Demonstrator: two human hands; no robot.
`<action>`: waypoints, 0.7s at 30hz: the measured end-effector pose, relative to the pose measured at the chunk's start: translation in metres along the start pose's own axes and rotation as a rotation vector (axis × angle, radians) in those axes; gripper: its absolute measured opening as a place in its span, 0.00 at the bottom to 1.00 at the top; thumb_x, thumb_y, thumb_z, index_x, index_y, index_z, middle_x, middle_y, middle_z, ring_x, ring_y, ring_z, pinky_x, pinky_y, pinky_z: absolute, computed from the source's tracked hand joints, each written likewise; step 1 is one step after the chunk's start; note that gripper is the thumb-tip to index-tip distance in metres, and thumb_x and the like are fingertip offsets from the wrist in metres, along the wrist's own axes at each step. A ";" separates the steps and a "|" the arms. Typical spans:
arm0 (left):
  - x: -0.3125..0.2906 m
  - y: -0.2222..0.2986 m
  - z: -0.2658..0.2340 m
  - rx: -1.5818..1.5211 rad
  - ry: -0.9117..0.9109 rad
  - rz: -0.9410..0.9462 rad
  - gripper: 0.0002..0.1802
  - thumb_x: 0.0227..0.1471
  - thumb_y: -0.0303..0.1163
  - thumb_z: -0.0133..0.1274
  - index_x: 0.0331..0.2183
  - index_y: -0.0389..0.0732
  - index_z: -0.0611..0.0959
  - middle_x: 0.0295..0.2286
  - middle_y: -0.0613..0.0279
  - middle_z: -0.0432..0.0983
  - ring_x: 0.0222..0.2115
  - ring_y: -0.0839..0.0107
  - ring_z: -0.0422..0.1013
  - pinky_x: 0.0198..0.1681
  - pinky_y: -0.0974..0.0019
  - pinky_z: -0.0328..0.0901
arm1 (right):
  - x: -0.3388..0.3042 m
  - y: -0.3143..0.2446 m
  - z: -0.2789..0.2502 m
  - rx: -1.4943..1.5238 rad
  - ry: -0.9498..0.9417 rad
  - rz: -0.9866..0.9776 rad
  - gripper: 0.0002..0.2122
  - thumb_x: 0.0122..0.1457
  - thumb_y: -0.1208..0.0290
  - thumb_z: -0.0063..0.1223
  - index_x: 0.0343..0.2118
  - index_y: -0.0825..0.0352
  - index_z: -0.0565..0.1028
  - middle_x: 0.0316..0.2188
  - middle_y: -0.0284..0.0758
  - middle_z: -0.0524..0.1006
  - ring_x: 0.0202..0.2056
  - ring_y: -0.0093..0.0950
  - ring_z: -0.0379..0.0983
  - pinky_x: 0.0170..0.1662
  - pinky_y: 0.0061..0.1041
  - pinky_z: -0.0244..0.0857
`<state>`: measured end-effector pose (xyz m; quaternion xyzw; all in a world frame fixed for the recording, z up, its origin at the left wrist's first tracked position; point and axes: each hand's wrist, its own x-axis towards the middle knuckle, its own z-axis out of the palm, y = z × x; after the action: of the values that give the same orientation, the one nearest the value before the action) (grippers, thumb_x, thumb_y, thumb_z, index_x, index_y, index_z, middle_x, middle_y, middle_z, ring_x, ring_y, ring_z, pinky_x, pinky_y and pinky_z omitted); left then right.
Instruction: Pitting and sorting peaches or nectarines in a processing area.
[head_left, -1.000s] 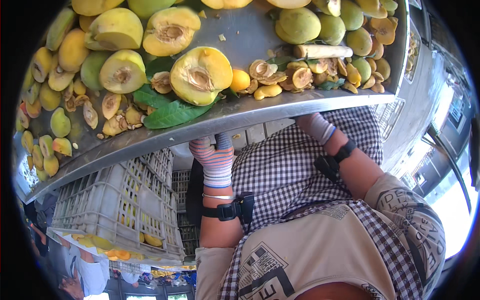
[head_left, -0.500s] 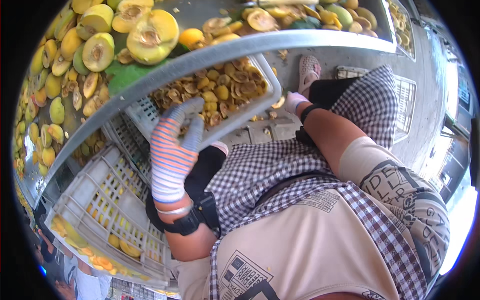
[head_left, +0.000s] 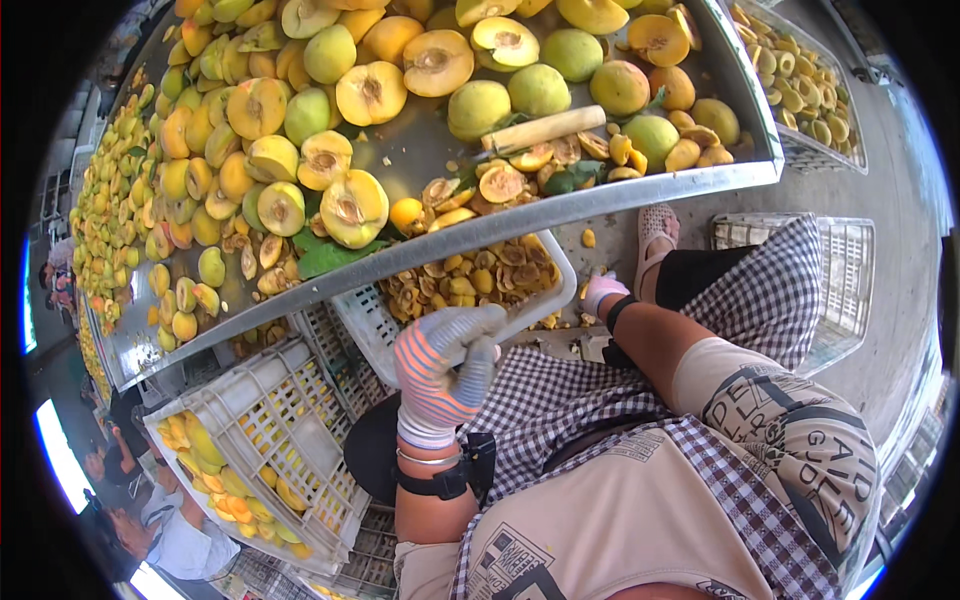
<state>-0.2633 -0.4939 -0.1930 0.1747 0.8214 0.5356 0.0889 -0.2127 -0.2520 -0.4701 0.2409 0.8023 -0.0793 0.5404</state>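
My left hand, in a striped knit glove with grey fingers, is at the near rim of a white plastic basket. Its fingers are curled toward the thumb; whatever lies between them is hidden. Brown and yellow fruit scraps fill the basket. Farther right, my right hand, in a pale glove, reaches low beside the basket's right end, close to the floor. Its fingers look drawn together, too small to show what they hold. Above the basket, a metal table bears halved and whole yellow-green stone fruit and a wooden-handled tool.
A tilted white crate with yellow fruit stands at my left. Another fruit-filled crate is at the far right, and a white crate sits beside my knee. A fruit piece lies on the floor. Another person is at far left.
The view has shifted, bringing more of the table into sight. My left hand's fingers, spread over the basket before, are now curled at its near rim. My right hand stays low near the floor.
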 end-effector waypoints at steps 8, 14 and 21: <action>0.013 -0.024 0.026 -0.159 -0.332 -0.186 0.17 0.44 0.31 0.54 0.39 0.38 0.79 0.34 0.53 0.77 0.35 0.61 0.74 0.41 0.64 0.67 | 0.013 0.007 0.017 0.032 -0.017 -0.102 0.27 0.45 0.61 0.60 0.49 0.63 0.69 0.52 0.43 0.67 0.50 0.40 0.68 0.50 0.32 0.65; 0.008 -0.048 0.020 -0.461 -0.364 -0.426 0.20 0.48 0.32 0.53 0.44 0.36 0.75 0.37 0.51 0.76 0.39 0.63 0.73 0.44 0.63 0.66 | 0.025 0.012 -0.003 -0.024 -0.069 -0.048 0.40 0.39 0.55 0.64 0.57 0.65 0.59 0.56 0.50 0.59 0.54 0.39 0.63 0.55 0.31 0.60; -0.007 -0.075 0.045 -0.590 -0.308 -0.514 0.32 0.51 0.44 0.53 0.53 0.41 0.65 0.47 0.57 0.66 0.48 0.67 0.64 0.47 0.62 0.65 | -0.123 0.012 -0.097 -0.172 0.010 -0.310 0.32 0.41 0.60 0.59 0.50 0.69 0.65 0.46 0.52 0.69 0.43 0.42 0.72 0.43 0.34 0.69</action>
<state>-0.2558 -0.4857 -0.2803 0.0092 0.6267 0.6760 0.3875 -0.2506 -0.2405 -0.3180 0.0673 0.8363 -0.0915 0.5363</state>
